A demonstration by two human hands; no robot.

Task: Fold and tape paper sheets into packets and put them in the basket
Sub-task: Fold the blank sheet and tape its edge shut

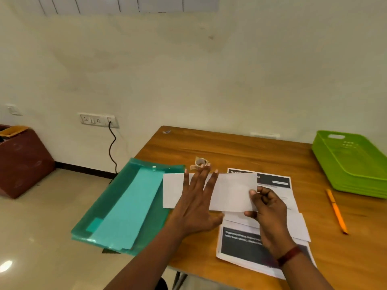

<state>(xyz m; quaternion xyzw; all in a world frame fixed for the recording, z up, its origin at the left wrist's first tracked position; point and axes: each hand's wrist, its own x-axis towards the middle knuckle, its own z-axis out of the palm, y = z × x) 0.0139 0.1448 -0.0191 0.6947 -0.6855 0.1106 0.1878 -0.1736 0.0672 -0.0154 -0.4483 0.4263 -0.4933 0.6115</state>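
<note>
Printed sheets (249, 245) with dark header blocks lie at the near edge of the wooden table (230, 149). Above them, the right hand (270, 210) pinches the right edge of the folded white paper (232, 193), thumb on top and fingers curled beneath. The left hand (195, 204) lies flat on the left half of the same paper, fingers straight and spread, pressing it down. To the left, a translucent green folder (117, 206) overhangs the table edge. An orange pencil (336, 210) lies to the right, apart from the sheets. A tape roll (199, 163) sits just beyond the left fingertips. The green basket (351, 168) stands at the far right corner, well apart from the folded paper. A wall socket (98, 120) with a black cable is mounted beyond.
</note>
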